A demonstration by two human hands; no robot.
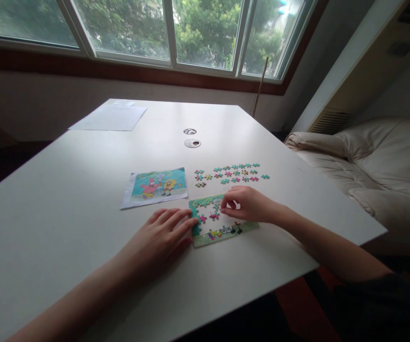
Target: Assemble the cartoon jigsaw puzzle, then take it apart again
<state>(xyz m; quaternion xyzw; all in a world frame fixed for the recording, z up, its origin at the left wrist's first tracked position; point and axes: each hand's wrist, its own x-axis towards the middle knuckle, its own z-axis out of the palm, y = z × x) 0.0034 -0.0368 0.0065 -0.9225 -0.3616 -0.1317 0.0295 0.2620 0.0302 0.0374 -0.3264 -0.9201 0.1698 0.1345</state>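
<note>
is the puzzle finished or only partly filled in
Partly filled. The puzzle board shows white gaps in its middle between placed pieces, and many loose pieces lie spread on the table beyond it.

A wide white tabletop (66,213) fills the middle of the room. Beyond its far edge, white-framed windows (205,33) show green trees and let in soft daylight, above a dark wood sill (119,71). Right of the tabletop sits a cream sofa (386,161). A thin stick (260,88) leans past its far right corner.
</note>
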